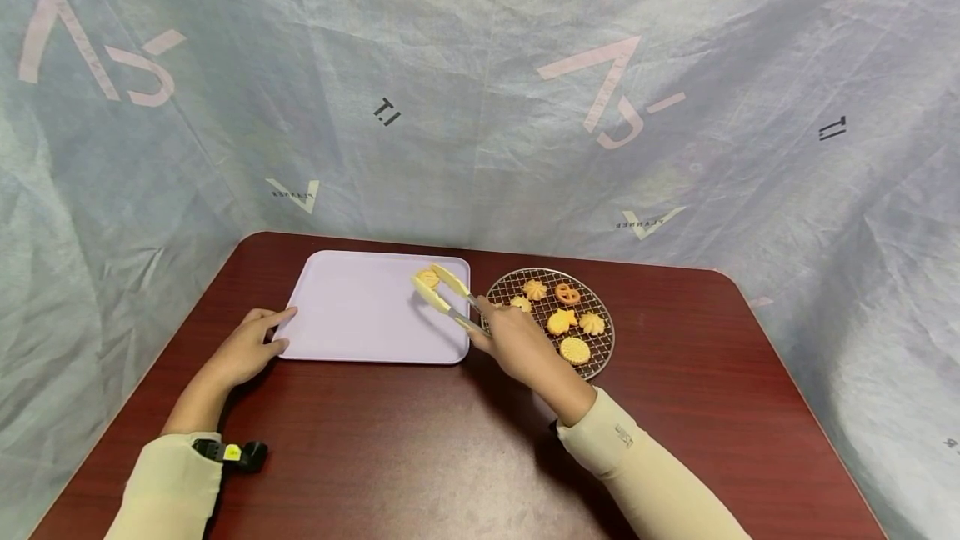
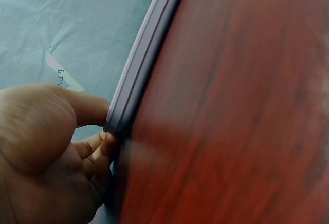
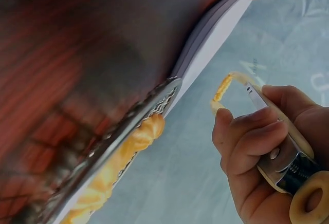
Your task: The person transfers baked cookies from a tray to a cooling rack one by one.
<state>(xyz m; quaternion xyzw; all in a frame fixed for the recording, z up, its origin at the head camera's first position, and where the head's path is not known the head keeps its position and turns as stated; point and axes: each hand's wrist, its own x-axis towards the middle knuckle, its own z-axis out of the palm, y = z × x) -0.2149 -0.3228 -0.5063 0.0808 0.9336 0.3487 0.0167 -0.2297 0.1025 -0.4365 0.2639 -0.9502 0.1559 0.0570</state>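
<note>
My left hand (image 1: 247, 348) pinches the left edge of a pale lilac tray (image 1: 352, 307) near its front corner; the left wrist view shows thumb and fingers meeting at the rim. My right hand (image 1: 517, 342) grips cream-tipped metal tongs (image 3: 290, 157), fingers wrapped round their arms. Between the tong tips a ridged yellow cookie (image 1: 428, 277) is caught, held above the tray's right side. To the right, a round wire rack (image 1: 597, 301) bears several cookies, among them a pretzel (image 1: 567, 294), a round cookie (image 1: 575, 350) and a swirled one (image 1: 535, 289). My right hand covers the rack's left part.
Both objects lie on a dark red wooden table (image 1: 360, 448), the rack close beside the tray's right edge. A grey printed cloth (image 1: 465, 165) hangs behind the table and along its sides. My left wrist wears a black strap (image 1: 243, 455).
</note>
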